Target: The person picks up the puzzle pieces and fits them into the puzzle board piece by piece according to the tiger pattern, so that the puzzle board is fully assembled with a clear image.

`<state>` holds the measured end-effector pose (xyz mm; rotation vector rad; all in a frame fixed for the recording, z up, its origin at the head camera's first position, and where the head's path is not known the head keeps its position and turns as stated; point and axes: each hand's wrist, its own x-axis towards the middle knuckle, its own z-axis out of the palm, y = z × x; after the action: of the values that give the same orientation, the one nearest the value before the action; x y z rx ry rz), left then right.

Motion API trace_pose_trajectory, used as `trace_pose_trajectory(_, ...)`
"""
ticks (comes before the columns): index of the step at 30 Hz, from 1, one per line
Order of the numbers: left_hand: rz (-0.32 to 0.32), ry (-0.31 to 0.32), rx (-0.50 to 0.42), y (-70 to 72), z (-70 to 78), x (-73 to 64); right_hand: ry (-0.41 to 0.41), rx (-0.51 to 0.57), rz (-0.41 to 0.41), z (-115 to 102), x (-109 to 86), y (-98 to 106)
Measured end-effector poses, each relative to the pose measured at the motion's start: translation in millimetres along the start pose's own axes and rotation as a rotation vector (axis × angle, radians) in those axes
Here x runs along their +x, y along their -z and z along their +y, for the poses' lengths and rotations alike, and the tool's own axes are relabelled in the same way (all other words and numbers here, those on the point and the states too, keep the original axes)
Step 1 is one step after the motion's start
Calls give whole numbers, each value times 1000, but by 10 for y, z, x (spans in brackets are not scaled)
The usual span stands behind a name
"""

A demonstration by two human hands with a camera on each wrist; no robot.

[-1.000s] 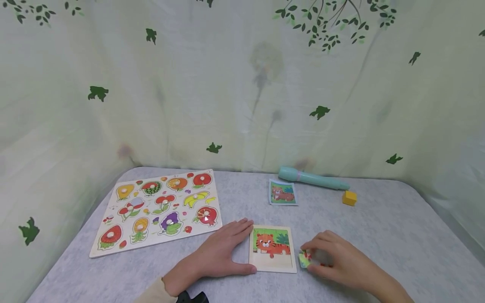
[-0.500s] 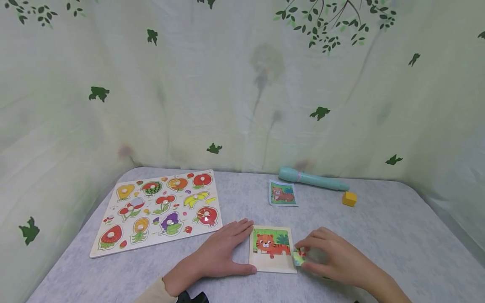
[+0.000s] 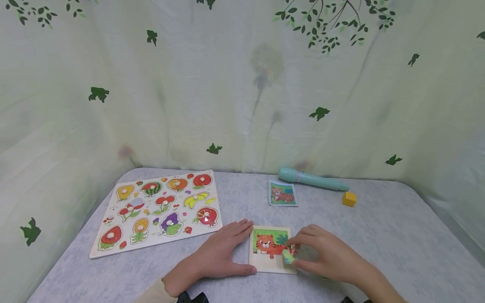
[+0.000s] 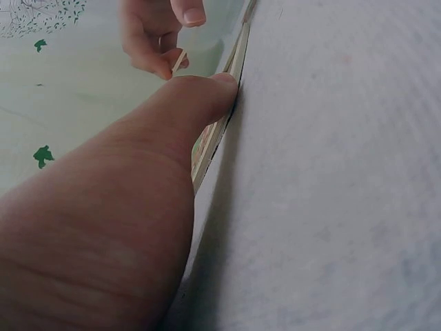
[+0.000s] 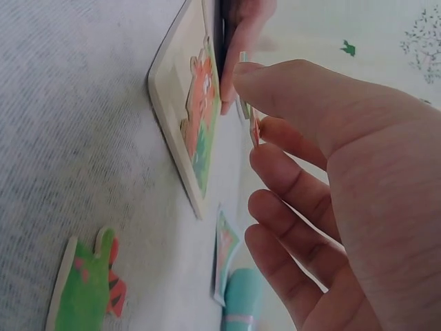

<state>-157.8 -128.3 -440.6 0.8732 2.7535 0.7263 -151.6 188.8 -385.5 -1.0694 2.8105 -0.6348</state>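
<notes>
A small wooden tiger puzzle board (image 3: 264, 266) lies flat on the table, with the tiger's head and back filled in at the top and bare wood along the bottom. My left hand (image 3: 225, 250) rests against its left side, fingers and thumb extended, with fingertips near the top corner and thumb at the lower one. Between thumb and fingertips my right hand (image 3: 327, 254) pinches a green and red puzzle piece (image 3: 288, 256), held above the board's right edge. Another puzzle piece (image 5: 81, 286), green with red, lies on the table, mostly hidden under the right hand in the head view.
A large fruit peg puzzle (image 3: 151, 223) lies at the left. Behind the tiger board are a picture card (image 3: 283, 193), a teal tapered stick (image 3: 314, 179) and a yellow block (image 3: 349, 198). A patterned curtain (image 3: 242, 84) hangs along the table's back edge.
My right hand has moved left with its puzzle piece, from beside the board to above its right part. The left hand and the board have stayed in place.
</notes>
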Motion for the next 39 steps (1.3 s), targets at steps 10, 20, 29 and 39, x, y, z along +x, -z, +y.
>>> trace_pose_trajectory(10,5,0,3,-5,-2,-4,62,10,23,-80,102,-53)
trace_pose_trajectory(20,6,-6,1,3,5,-20,96,4,44,-138,198,-116)
trace_pose_trajectory(29,8,-14,1,-2,1,-17,92,-12,31,-178,279,-186)
trace_pose_trajectory(39,5,-10,1,1,-1,-16,91,36,32,-227,351,-314)
